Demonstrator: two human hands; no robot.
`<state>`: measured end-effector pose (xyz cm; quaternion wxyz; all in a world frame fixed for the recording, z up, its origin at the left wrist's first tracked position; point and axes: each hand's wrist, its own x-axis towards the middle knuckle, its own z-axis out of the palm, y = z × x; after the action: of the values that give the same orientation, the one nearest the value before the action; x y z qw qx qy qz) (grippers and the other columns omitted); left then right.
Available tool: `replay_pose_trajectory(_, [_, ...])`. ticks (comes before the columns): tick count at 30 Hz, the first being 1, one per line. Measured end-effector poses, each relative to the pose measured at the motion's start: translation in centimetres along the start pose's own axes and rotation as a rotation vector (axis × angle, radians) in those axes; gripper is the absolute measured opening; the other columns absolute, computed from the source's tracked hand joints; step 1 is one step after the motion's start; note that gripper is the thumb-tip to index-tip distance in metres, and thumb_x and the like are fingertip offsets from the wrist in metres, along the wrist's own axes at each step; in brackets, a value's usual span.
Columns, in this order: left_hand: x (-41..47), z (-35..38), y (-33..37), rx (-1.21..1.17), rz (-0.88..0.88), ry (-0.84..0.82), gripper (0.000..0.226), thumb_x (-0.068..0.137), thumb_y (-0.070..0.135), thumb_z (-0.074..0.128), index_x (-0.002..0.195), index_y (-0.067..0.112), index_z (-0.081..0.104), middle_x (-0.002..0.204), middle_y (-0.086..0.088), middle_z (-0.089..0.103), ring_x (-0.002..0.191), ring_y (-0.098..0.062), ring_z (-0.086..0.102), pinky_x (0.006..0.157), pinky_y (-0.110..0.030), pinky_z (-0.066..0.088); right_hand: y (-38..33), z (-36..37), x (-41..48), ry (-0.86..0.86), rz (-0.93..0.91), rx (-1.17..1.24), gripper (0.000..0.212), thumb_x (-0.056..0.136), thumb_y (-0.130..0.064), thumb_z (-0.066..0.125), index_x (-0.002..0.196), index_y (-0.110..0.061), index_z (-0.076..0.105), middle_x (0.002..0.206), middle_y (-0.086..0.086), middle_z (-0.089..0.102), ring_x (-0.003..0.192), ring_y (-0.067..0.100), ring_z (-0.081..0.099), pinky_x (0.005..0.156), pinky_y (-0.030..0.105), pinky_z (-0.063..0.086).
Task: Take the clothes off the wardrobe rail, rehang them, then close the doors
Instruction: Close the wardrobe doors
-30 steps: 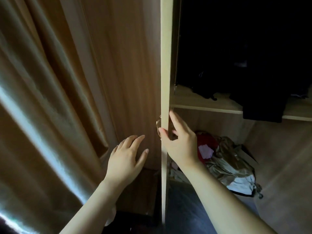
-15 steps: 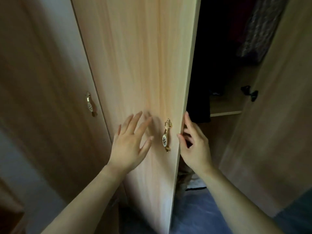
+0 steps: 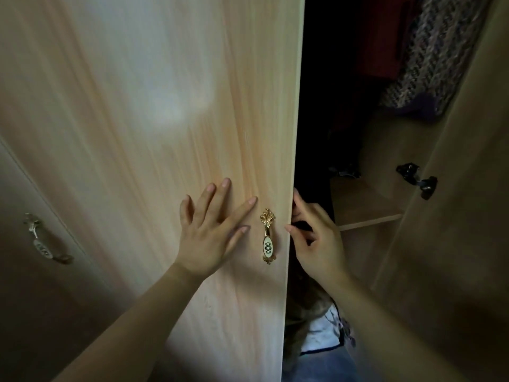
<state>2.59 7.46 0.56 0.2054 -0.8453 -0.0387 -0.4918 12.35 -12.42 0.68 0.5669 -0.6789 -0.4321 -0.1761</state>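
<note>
Left hand fingers spread on door; right hand fingers pinch its edge (wardrobe holds knitwear).

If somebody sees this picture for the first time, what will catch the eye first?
Two hands meet in the middle: the left hand lies flat on the pale wooden door, and the right hand holds the door's free edge. Between them sits a gold handle with a white oval inset. To the right, the dark gap of the wardrobe shows a knitted garment at the top.
</note>
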Motion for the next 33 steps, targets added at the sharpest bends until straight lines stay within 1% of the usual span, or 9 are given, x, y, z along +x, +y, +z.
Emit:
replay_pose_trajectory(4, [0.7, 3.3, -0.9, 0.091, 0.025, 0.109, 0.056, 0.093, 0.055, 0.042, 0.145, 0.041, 0.026, 0.159, -0.004, 0.005, 0.146, -0.02, 0.005, 0.107, -0.049, 0.012, 2.2, 0.7, 2.1, 0.004, 0.007, 0.002, 0.064, 0.083, 0.001, 0.064, 0.138, -0.02, 0.039, 0.097, -0.003, 0.056, 0.09, 0.002, 0.058, 0.075, 0.009, 0.048])
replay_pose_trajectory(9, [1.4, 5.6, -1.3, 0.112, 0.035, 0.135, 0.055, 0.093, 0.054, 0.042, 0.145, 0.039, 0.029, 0.159, -0.004, 0.007, 0.146, -0.02, 0.006, 0.105, -0.049, 0.014, 3.8, 2.2, 3.8, 0.042, 0.049, -0.02, 0.062, 0.085, 0.002, 0.062, 0.138, -0.021, 0.04, 0.101, -0.001, 0.058, 0.091, 0.004, 0.059, 0.075, 0.012, 0.049])
replay_pose_trajectory(13, [1.6, 7.0, -1.9, 0.127, 0.058, 0.176, 0.056, 0.092, 0.054, 0.046, 0.144, 0.038, 0.033, 0.159, -0.005, 0.011, 0.146, -0.021, 0.008, 0.106, -0.048, 0.013, 3.9, 3.2, 4.6, 0.084, 0.091, -0.074, 0.06, 0.085, 0.002, 0.062, 0.137, -0.02, 0.042, 0.099, -0.002, 0.059, 0.091, 0.001, 0.059, 0.075, 0.007, 0.045])
replay_pose_trajectory(18, [1.9, 7.6, -2.3, 0.092, 0.042, 0.187, 0.055, 0.09, 0.051, 0.053, 0.141, 0.036, 0.039, 0.153, -0.003, 0.025, 0.145, -0.02, 0.011, 0.106, -0.047, 0.015, 3.7, 4.0, 5.5, 0.113, 0.187, -0.15, 0.054, 0.085, -0.002, 0.063, 0.134, -0.022, 0.05, 0.094, -0.004, 0.061, 0.089, 0.002, 0.059, 0.076, 0.006, 0.043])
replay_pose_trajectory(20, [2.0, 7.4, -2.1, 0.052, 0.031, 0.185, 0.054, 0.091, 0.05, 0.052, 0.142, 0.036, 0.038, 0.15, -0.002, 0.03, 0.142, -0.021, 0.018, 0.104, -0.047, 0.016, 3.4, 3.9, 4.9, 0.105, 0.231, -0.177, 0.051, 0.086, -0.008, 0.065, 0.133, -0.023, 0.051, 0.098, -0.007, 0.06, 0.09, 0.003, 0.059, 0.08, 0.01, 0.045])
replay_pose_trajectory(23, [2.0, 7.0, -2.0, 0.005, 0.033, 0.168, 0.051, 0.094, 0.046, 0.048, 0.143, 0.035, 0.036, 0.15, -0.002, 0.03, 0.135, -0.021, 0.026, 0.101, -0.048, 0.017, 2.5, 2.9, 2.5, 0.088, 0.287, -0.237, 0.05, 0.086, -0.018, 0.066, 0.133, -0.022, 0.051, 0.106, -0.009, 0.058, 0.097, 0.004, 0.058, 0.085, 0.015, 0.048])
replay_pose_trajectory(26, [2.0, 7.0, -2.0, 0.021, 0.03, 0.181, 0.049, 0.095, 0.044, 0.046, 0.143, 0.034, 0.037, 0.151, -0.002, 0.034, 0.132, -0.022, 0.034, 0.099, -0.049, 0.021, 1.2, 1.7, -0.3, 0.09, 0.316, -0.341, 0.047, 0.087, -0.022, 0.065, 0.131, -0.02, 0.052, 0.11, -0.009, 0.058, 0.099, -0.001, 0.053, 0.084, 0.006, 0.043])
replay_pose_trajectory(30, [2.0, 7.0, -2.2, 0.039, 0.044, 0.167, 0.05, 0.095, 0.04, 0.048, 0.143, 0.034, 0.037, 0.15, -0.001, 0.036, 0.133, -0.023, 0.032, 0.1, -0.05, 0.018, 0.1, 1.8, -2.0, 0.086, 0.342, -0.417, 0.041, 0.088, -0.021, 0.064, 0.127, -0.014, 0.057, 0.119, 0.0, 0.061, 0.104, -0.004, 0.049, 0.086, 0.0, 0.037])
replay_pose_trajectory(33, [2.0, 6.3, -2.2, -0.015, 0.028, 0.103, 0.051, 0.095, 0.038, 0.047, 0.144, 0.035, 0.034, 0.153, 0.0, 0.031, 0.136, -0.022, 0.027, 0.102, -0.051, 0.013, -0.8, 2.2, -2.5, 0.041, 0.384, -0.46, 0.042, 0.089, -0.024, 0.063, 0.129, -0.014, 0.056, 0.123, 0.002, 0.06, 0.11, 0.008, 0.053, 0.086, 0.003, 0.035])
